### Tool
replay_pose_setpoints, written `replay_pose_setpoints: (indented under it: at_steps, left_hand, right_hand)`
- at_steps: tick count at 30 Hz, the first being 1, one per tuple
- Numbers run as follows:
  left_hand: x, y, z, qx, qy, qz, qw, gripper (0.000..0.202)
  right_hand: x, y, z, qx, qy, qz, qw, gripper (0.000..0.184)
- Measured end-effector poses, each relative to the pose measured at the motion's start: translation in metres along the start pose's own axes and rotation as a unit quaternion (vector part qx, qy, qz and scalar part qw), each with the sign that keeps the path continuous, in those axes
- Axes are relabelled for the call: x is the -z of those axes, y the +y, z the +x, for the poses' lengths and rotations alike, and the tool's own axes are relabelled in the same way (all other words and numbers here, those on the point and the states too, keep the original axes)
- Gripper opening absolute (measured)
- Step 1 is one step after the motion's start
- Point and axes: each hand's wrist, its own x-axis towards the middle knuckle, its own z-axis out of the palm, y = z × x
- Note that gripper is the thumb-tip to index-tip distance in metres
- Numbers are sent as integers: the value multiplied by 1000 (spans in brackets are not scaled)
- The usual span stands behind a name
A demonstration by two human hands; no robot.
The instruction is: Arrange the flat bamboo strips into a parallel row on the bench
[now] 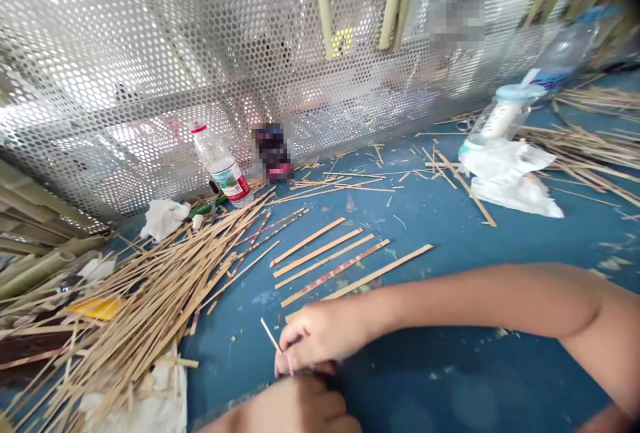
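My right hand (pixel 315 338) reaches in from the right across the blue table (pixel 450 233), fingers curled down and pinched on a thin bamboo sliver (pixel 270 335) that sticks up to the left. My left hand (pixel 295 406) sits at the bottom edge right beneath it, closed, its fingers mostly hidden; what it grips I cannot make out. Just beyond the hands several flat bamboo strips (pixel 330 263) lie side by side in a row. A big heap of loose bamboo strips (pixel 140 306) spreads out to the left.
A perforated metal screen (pixel 200 53) walls off the far side. A plastic water bottle (pixel 223 165) and crumpled tissue (pixel 163 218) lie by it. At the right are white tissue (pixel 510 176), another bottle (pixel 525 96) and more strips (pixel 595 139). Green bamboo poles (pixel 30 246) lie at far left.
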Motion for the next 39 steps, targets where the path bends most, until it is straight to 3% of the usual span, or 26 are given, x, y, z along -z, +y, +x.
replay_pose_setpoints:
  at_steps: [2,7,11,14,17,19,21,23,26,31,39]
  left_hand:
    - [5,1,9,-9,8,-3,1000,28]
    - [22,7,25,9,93,-47,995,41]
    - [29,10,29,19,89,-32,995,36]
    - [43,12,30,28,116,21,993,20]
    - [66,3,25,91,159,69,981,16]
    - [75,-13,15,185,177,116,959,25]
    - [74,-38,2,303,158,175,923,24]
    - [63,-66,-12,395,94,191,893,26]
    - [44,-96,-30,446,37,154,881,35]
    - [39,-108,-40,452,36,100,886,37]
    - [39,-113,-43,461,47,47,885,34]
  right_hand:
    - [-2,5,5,2,14,46,999,24]
    - [-2,11,2,43,83,103,990,17]
    - [0,16,-6,108,69,187,974,13]
    - [3,18,-10,142,75,223,961,17]
    - [18,14,-19,146,90,210,963,19]
    - [40,11,-32,172,184,177,952,15]
    - [67,11,-48,222,327,125,910,14]
    - [94,15,-63,263,425,83,862,19]
    - [122,27,-75,243,509,85,821,21]
    - [134,45,-72,185,506,76,839,19]
    - [133,46,-67,169,485,65,856,22]
